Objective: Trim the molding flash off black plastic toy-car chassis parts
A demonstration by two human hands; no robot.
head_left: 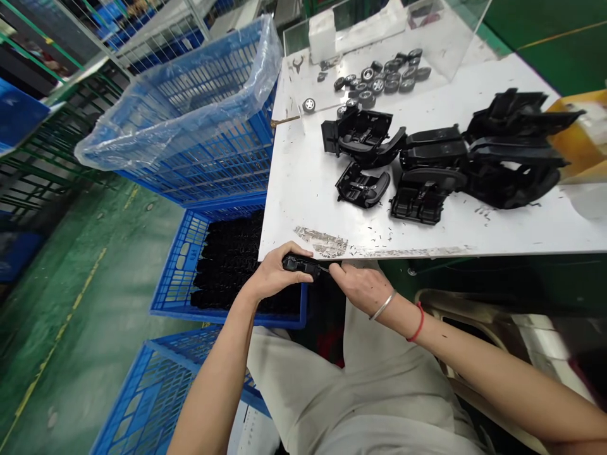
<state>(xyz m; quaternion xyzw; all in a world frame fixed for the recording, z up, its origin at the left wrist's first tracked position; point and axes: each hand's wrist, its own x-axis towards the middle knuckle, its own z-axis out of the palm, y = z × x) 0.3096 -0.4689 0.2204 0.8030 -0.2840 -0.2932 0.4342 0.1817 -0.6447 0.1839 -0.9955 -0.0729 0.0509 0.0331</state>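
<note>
Just below the front edge of the white table (313, 208), my left hand (272, 275) is closed around a small black plastic part (300, 263). My right hand (360, 287) is pinched at the part's right end; what its fingertips hold is too small to make out. That wrist wears a silver bangle and a red cord. On the table lie several black plastic car-body parts (363, 186), with a bigger heap of them (497, 158) to the right.
Small toy wheels (379, 79) lie scattered at the table's back behind a clear acrylic sheet (427, 38). A blue crate of black parts (227, 265) sits on the floor at left, under a bag-lined blue crate (199, 114). Another blue crate (156, 392) is nearer me.
</note>
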